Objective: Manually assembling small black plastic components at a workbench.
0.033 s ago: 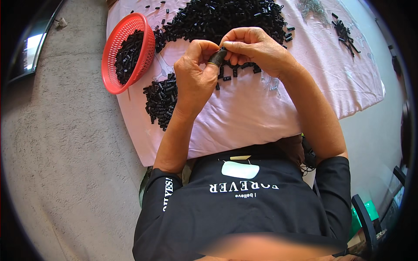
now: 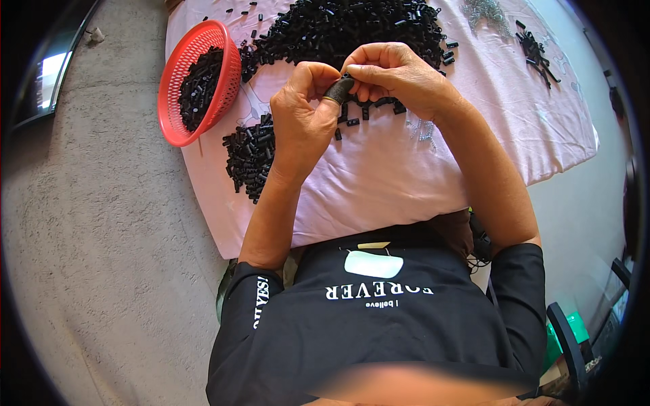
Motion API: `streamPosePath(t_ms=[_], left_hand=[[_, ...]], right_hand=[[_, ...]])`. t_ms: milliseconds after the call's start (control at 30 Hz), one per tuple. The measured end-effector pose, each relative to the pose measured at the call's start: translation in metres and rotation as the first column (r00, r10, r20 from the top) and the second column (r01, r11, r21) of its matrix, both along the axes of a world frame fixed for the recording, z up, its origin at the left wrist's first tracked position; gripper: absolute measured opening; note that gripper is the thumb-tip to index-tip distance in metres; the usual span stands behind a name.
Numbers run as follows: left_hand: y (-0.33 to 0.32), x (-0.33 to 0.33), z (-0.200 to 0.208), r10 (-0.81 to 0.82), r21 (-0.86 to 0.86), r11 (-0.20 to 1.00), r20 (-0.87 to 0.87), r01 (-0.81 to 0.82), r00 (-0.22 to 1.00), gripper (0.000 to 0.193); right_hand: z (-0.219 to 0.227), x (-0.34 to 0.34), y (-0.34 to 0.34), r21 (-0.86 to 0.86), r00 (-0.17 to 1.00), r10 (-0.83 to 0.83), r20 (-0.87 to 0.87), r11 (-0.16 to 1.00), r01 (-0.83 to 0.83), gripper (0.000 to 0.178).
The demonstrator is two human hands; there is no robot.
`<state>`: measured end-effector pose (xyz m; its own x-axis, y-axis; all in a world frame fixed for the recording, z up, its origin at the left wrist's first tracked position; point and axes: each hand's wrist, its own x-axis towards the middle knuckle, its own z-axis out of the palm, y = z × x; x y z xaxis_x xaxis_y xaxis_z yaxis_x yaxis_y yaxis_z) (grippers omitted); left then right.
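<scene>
Black small piece point(image 2: 347, 76) was located between the fingertips of both hands, above the pink-covered counter point(image 2: 386, 189), at the near side of a big heap point(image 2: 352, 30) of dark parts. At the left edge of this counter stood a red basket point(image 2: 232, 84) with holes in its wall, and inside it lay many short black tubes point(image 2: 202, 88). A smaller pile point(image 2: 250, 155) of such tubes was outside the basket, near the left hand point(image 2: 305, 111). Compared with the earlier frame, I could notice no clear change: both hands, the basket, the heap and the pile remained at the same places. The left hand's grip was closed, its thumb in a dark cover point(image 2: 336, 90) and its forefinger pinching the piece. The right hand point(image 2: 406, 78) had thumb and forefinger pressed together at the piece's tip; whether they held it or something thinner, I could not tell.
</scene>
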<state>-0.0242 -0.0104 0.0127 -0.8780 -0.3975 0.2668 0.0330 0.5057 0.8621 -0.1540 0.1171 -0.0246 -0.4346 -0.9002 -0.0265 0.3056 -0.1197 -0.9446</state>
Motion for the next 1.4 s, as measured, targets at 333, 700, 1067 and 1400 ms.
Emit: streamPosePath(t_ms=[333, 700, 1067, 1400], left_hand=[[-0.027, 0.000, -0.013, 0.043, -0.409, 0.912, 0.168, 0.029, 0.985, 0.016], [-0.025, -0.007, -0.024, -0.014, -0.546, 0.831, 0.174, 0.108, 0.985, 0.028], [-0.027, -0.007, -0.025, -0.080, -0.580, 0.799, 0.155, 0.156, 0.985, 0.029], [-0.027, -0.003, -0.026, -0.051, -0.606, 0.782, 0.169, 0.144, 0.984, 0.020]], right_hand=[[-0.001, 0.001, -0.002, 0.003, 0.994, -0.112, -0.003, 0.994, 0.112, 0.019], [-0.003, 0.000, -0.003, 0.023, 0.993, -0.118, -0.016, 0.993, 0.119, 0.020], [-0.002, 0.001, -0.003, 0.007, 0.993, -0.121, 0.000, 0.993, 0.121, 0.020], [0.000, 0.001, -0.003, 0.046, 0.994, -0.106, -0.033, 0.993, 0.108, 0.017]])
